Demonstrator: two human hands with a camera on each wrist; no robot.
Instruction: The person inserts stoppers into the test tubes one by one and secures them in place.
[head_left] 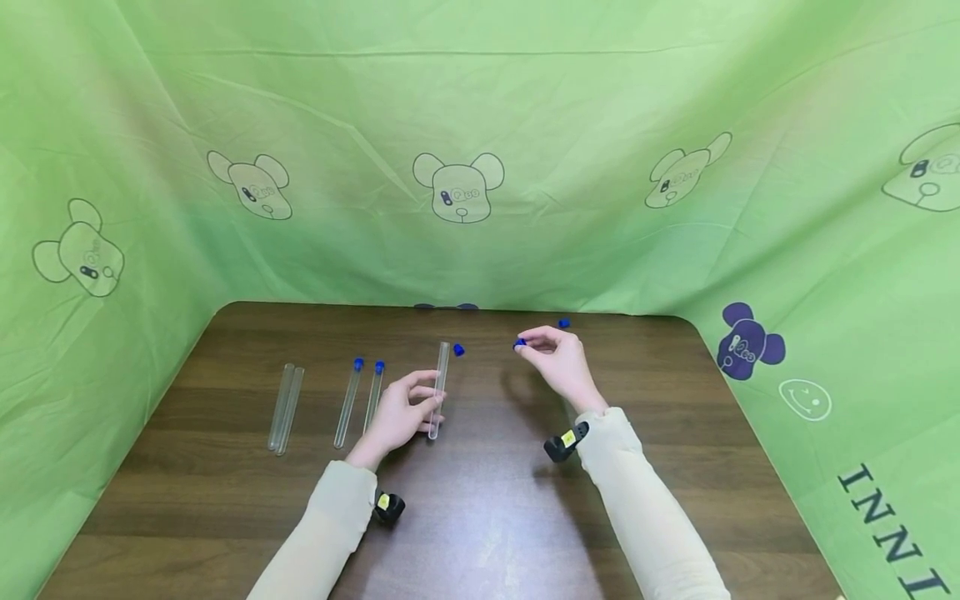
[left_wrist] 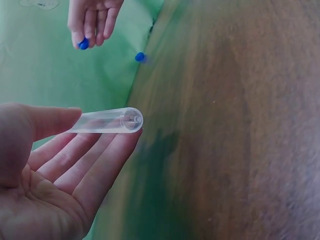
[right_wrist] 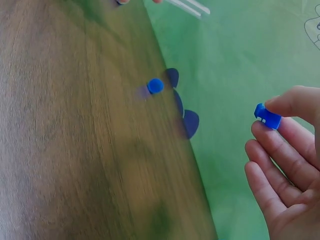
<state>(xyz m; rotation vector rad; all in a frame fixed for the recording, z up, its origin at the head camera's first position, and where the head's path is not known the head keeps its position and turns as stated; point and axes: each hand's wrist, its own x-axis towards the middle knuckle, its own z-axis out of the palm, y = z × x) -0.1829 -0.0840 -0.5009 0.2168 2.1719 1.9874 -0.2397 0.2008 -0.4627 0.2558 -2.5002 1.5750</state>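
Note:
My left hand (head_left: pixel 399 410) pinches a clear, uncapped test tube (head_left: pixel 439 390) between thumb and fingers, the tube tilted slightly with its open end away from me. In the left wrist view the rounded bottom of that test tube (left_wrist: pixel 131 120) faces the camera. My right hand (head_left: pixel 558 362) is raised to the right of it and holds a small blue cap (head_left: pixel 519 343) between thumb and fingertips. The right wrist view shows this blue cap (right_wrist: pixel 268 117) apart from any tube. A second blue cap (head_left: pixel 459 350) lies on the table just beyond the held tube.
Left of my left hand lie two test tubes with blue caps (head_left: pixel 358 364). Farther left, two uncapped test tubes (head_left: pixel 285 408) lie side by side. Another blue cap (head_left: pixel 565 323) sits near the back edge of the wooden table (head_left: pixel 225 517). A green printed cloth (head_left: pixel 465 108) surrounds the table.

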